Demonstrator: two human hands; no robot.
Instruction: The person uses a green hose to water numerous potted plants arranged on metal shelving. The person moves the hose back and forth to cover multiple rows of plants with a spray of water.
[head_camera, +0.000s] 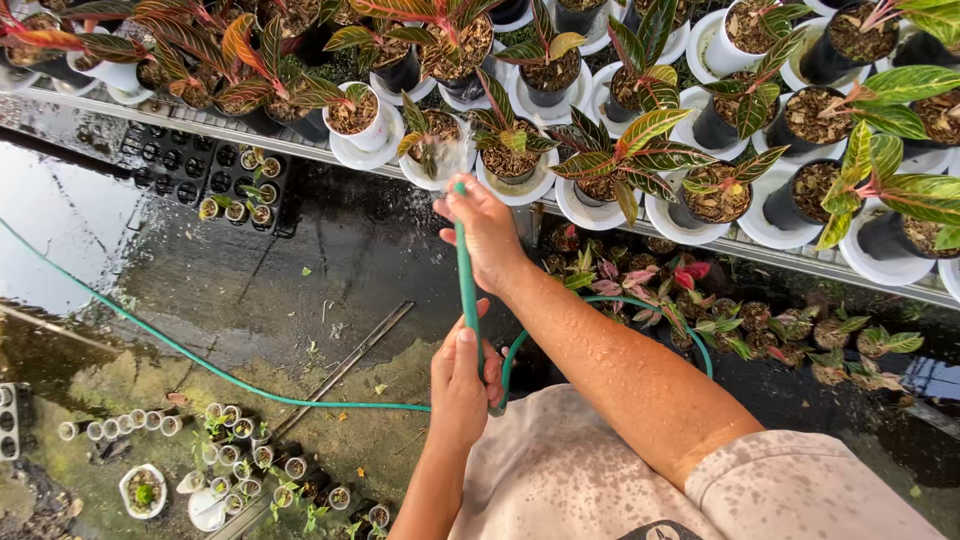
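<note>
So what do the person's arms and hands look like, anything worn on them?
Both hands, left hand and right hand, are bare: no gloves, rings or watch visible. The forearms are bare too. A short sleeve of a pale beige shirt, speckled with dark wet spots, covers the right upper arm.

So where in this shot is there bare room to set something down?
Bare wet floor lies open between the black seedling tray, the green hose and the metal rod. The bench is packed with potted plants. Small pots crowd bottom left. The right hand and left hand hold the hose.
</note>
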